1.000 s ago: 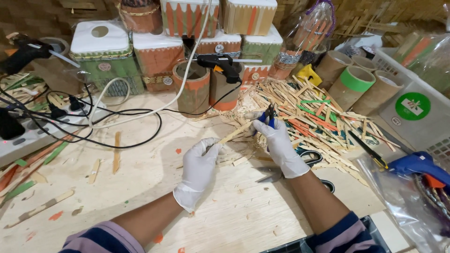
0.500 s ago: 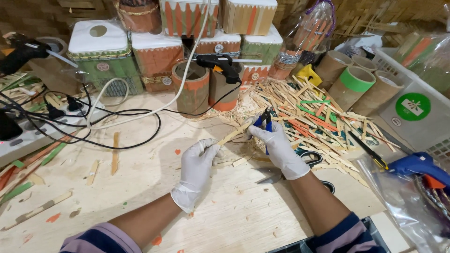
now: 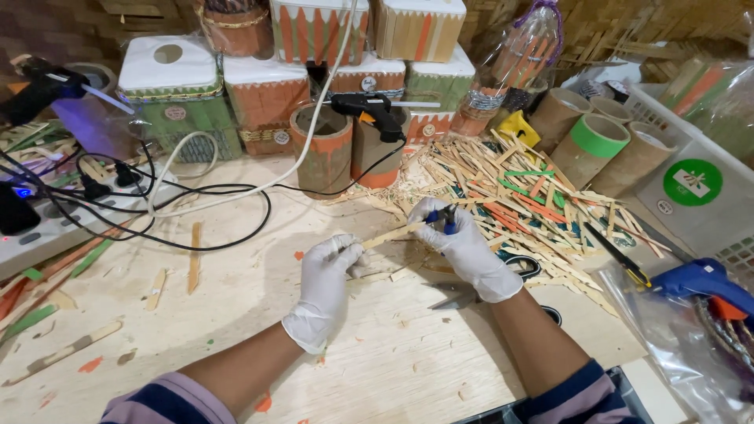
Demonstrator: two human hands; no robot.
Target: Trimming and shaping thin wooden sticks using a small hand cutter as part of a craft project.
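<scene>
Both my hands wear white gloves over a wooden tabletop (image 3: 236,330). My left hand (image 3: 326,279) pinches one end of a thin wooden stick (image 3: 390,235) that runs up to the right. My right hand (image 3: 463,247) grips a small blue-handled cutting tool (image 3: 444,220) whose tip meets the stick's far end. A big heap of plain and coloured sticks (image 3: 526,200) lies just right of my right hand. Black scissors (image 3: 503,279) lie on the table under my right wrist, partly hidden.
A black glue gun (image 3: 369,110) rests on cardboard tubes (image 3: 322,149) behind my hands. Decorated boxes (image 3: 169,94) line the back. Black and white cables (image 3: 157,212) and a power strip (image 3: 47,232) fill the left. A blue glue gun (image 3: 703,283) and white crate (image 3: 699,188) sit right.
My two hands have shifted slightly with the stick, and the blue-handled tool has closed in on the stick's right end. Nothing else has moved.
</scene>
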